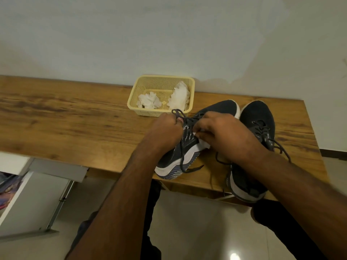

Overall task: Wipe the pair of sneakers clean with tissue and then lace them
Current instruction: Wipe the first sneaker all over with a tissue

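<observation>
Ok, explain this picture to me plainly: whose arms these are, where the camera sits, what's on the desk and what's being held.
There is no machine here. The single picture comes from a wide-angle camera worn on a person's head, looking forward and down, so the two bare arms are that person's own.

On the wooden desk lie two dark sneakers with white soles. The left sneaker is tipped on its side. The right sneaker stands upright, its laces hanging loose.

The left hand pinches a loop of dark lace on the left sneaker. The right hand works at the same shoe with curled fingers; a bit of white tissue shows under it.

Behind them, a yellow basket holds crumpled white tissues.
</observation>
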